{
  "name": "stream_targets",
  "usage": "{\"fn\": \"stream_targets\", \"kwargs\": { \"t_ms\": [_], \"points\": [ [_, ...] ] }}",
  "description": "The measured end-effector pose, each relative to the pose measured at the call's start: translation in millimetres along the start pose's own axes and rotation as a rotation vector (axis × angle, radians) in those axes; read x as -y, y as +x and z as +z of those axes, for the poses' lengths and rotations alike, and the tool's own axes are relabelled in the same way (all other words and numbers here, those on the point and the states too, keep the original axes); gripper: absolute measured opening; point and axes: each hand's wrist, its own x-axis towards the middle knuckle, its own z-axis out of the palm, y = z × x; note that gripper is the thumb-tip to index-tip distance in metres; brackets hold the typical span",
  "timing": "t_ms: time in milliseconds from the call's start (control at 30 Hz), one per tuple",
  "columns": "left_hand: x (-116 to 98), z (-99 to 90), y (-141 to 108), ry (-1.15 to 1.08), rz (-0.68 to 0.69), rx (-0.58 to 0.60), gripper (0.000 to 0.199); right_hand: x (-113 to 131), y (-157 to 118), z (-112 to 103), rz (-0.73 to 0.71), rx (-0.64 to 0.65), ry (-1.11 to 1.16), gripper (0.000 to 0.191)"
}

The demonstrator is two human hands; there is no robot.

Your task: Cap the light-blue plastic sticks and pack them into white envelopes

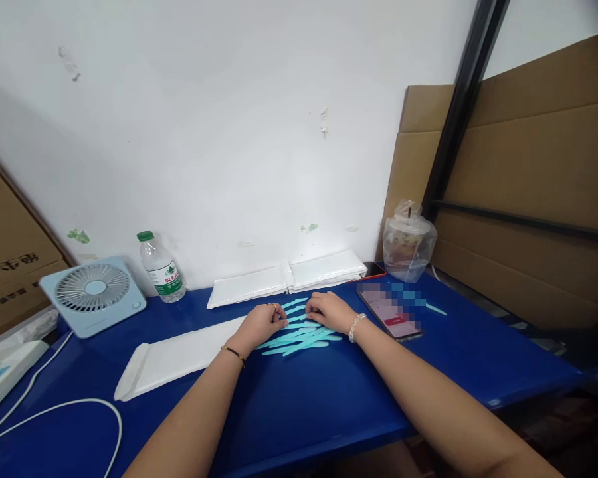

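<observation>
I am cupping my left hand (262, 325) and right hand (331, 311) around a loose heap of slim, smooth turquoise strips (301, 340), which are lying crisscrossed on the glossy blue bench (303, 415). On both hands, thumb and fingers are sitting close together at opposite ends of the farther strips; I cannot tell whether they are clamping any. A flat white packet (189, 355) is lying left of the heap, its folded end pointing away, and a straight-edged phone (379, 309) is flanking my right wrist. Bare surface is stretching from heap to front edge.
</observation>
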Motion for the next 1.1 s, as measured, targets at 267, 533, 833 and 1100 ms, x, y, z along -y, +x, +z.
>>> {"fn": "stream_targets", "kwargs": {
  "t_ms": [267, 533, 833, 1100],
  "points": [
    [-6.7, -3.0, 0.1, 0.149, 0.077, -0.103, 0.018, 4.0, 0.6, 0.9, -0.051, -0.028, -0.001, 0.009],
    [3.5, -9.2, 5.0, 0.182, -0.014, -0.149, 0.02, -22.0, -3.6, -10.4, 0.127, -0.079, 0.135, 0.008],
    [-9.7, -8.0, -3.9, 0.05, 0.135, 0.052, 0.025, -3.7, -11.3, -20.5, 0.071, 0.0, 0.28, 0.015],
    [-10.9, -6.6, 0.7, 0.064, 0.061, -0.043, 0.022, -3.2, -8.4, -17.8, 0.071, 0.075, 0.301, 0.009]
  ]
}}
